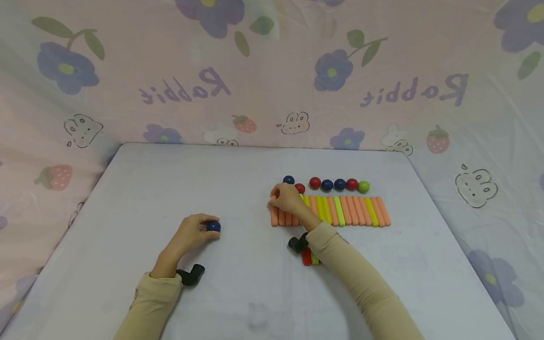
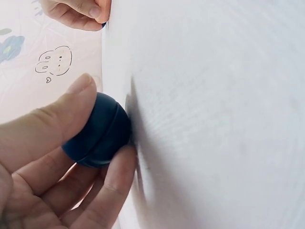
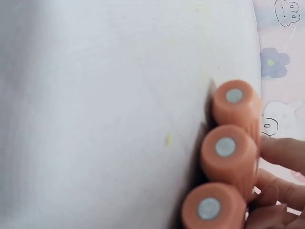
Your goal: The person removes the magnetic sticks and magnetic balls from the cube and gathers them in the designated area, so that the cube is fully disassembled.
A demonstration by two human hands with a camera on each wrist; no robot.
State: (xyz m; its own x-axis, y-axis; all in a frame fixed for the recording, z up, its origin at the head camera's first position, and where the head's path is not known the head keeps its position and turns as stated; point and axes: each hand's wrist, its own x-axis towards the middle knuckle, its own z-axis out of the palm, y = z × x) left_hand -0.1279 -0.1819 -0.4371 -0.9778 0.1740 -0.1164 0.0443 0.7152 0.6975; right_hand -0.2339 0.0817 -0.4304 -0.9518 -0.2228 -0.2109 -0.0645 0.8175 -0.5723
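Note:
My left hand (image 1: 191, 233) grips a dark blue ball (image 1: 213, 226) on the white table. In the left wrist view a groove circles the ball (image 2: 97, 129), with the thumb on one side and fingers on the other. Up and to the right, my right hand (image 1: 288, 197) pinches the far end of the leftmost orange stick (image 1: 274, 219) in a row of orange, yellow and green sticks. Pale metal discs show in the near ends of the orange sticks (image 3: 225, 147) in the right wrist view, where the fingertips are partly hidden.
Behind the row lie several balls: blue (image 1: 289, 179), red (image 1: 315, 182) and green (image 1: 363, 187) among them. A red stick (image 1: 306, 257) and a yellow-green stick (image 1: 314, 259) lie partly under the right forearm. A patterned curtain (image 1: 263, 71) hangs beyond the table's far edge.

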